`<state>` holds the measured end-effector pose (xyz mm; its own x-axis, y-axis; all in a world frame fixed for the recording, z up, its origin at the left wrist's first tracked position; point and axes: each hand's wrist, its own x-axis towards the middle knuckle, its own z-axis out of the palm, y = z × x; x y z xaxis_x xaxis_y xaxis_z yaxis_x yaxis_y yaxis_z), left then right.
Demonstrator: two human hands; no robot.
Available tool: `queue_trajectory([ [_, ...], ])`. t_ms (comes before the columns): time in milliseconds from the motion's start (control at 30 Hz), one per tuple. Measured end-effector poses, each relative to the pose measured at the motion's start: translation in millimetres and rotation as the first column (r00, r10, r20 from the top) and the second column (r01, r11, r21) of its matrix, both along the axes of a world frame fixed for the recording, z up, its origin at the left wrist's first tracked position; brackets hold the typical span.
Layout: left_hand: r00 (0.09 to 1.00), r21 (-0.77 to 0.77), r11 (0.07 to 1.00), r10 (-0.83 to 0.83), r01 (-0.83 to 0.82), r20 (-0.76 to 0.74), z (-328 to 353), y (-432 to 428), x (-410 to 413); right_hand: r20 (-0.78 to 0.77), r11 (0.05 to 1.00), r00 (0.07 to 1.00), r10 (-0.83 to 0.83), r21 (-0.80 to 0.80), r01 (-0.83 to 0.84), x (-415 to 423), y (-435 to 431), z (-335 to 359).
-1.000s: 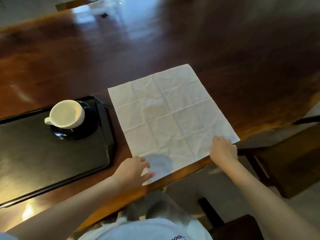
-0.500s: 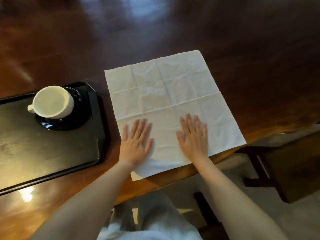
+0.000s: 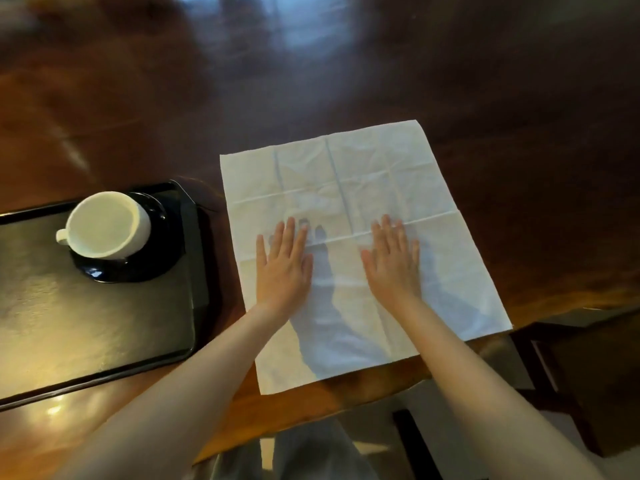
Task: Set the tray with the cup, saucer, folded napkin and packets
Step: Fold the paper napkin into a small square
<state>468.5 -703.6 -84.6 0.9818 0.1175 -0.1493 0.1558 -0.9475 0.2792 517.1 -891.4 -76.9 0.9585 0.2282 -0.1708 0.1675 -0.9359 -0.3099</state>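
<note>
A white paper napkin (image 3: 363,174) lies fully unfolded and creased on the dark wooden table, its near edge at the table's front edge. My left hand (image 3: 282,268) and my right hand (image 3: 393,263) rest flat on its near half, palms down, fingers spread, holding nothing. To the left a black tray (image 3: 86,327) carries a white cup (image 3: 105,228) standing on a black saucer (image 3: 152,258) in its far right corner. No packets are in view.
The glossy wooden table (image 3: 311,64) stretches far beyond the napkin. A dark wooden chair (image 3: 588,375) stands at the lower right, beyond the table's front edge. My lap shows below the table edge.
One second ago my hands were at the napkin's near corners. They have since moved onto the sheet and lie flat, sliding slightly farther up it. The napkin has stayed unfolded.
</note>
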Motion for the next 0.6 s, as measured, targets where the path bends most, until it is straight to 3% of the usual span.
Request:
queue_trajectory([
  [67,0.998,0.017,0.998,-0.052,0.053,-0.028,-6.4,-10.0,22.2,-0.040,0.983,0.983,0.181,-0.017,-0.182,14.6,37.4,-8.7],
  [133,0.997,0.062,0.995,-0.072,0.074,-0.034,-15.8,-6.1,29.5,-0.042,0.967,0.969,0.242,-0.073,-0.245,25.7,46.8,-19.4],
  [200,0.997,0.094,0.992,-0.083,0.083,-0.005,-21.6,7.6,29.5,-0.001,0.972,0.977,0.212,-0.105,-0.211,35.9,30.6,-26.5],
  [400,0.999,0.102,0.994,-0.036,0.035,0.006,-18.4,32.7,37.4,0.067,0.982,0.994,-0.081,-0.164,0.091,55.6,-64.1,-29.8],
  [600,0.991,0.074,0.991,-0.106,0.111,-0.078,-16.3,42.7,45.6,-0.087,0.946,0.996,-0.009,-0.324,-0.020,42.1,-122.1,-16.2],
])
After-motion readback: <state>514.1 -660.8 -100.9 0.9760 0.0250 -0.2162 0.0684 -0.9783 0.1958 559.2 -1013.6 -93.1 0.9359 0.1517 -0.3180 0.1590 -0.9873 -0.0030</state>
